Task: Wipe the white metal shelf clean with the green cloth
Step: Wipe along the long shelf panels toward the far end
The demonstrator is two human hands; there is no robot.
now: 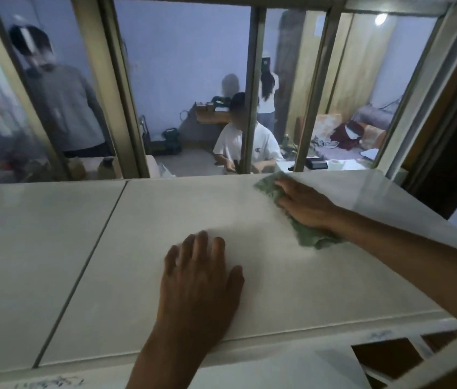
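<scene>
The white metal shelf (143, 226) fills the lower half of the head view, its top made of two panels with a dark seam between them. The green cloth (310, 235) lies flat on the right panel near the far right corner. My right hand (303, 204) presses down on the cloth, palm flat, with cloth showing beyond the fingertips and beside the wrist. My left hand (199, 279) rests flat on the bare shelf top near the front edge, fingers spread, holding nothing.
A glass window with metal bars (254, 91) stands right behind the shelf's far edge. Through it I see a seated person (247, 141) and others standing. The shelf's lower frame (407, 357) shows at bottom right.
</scene>
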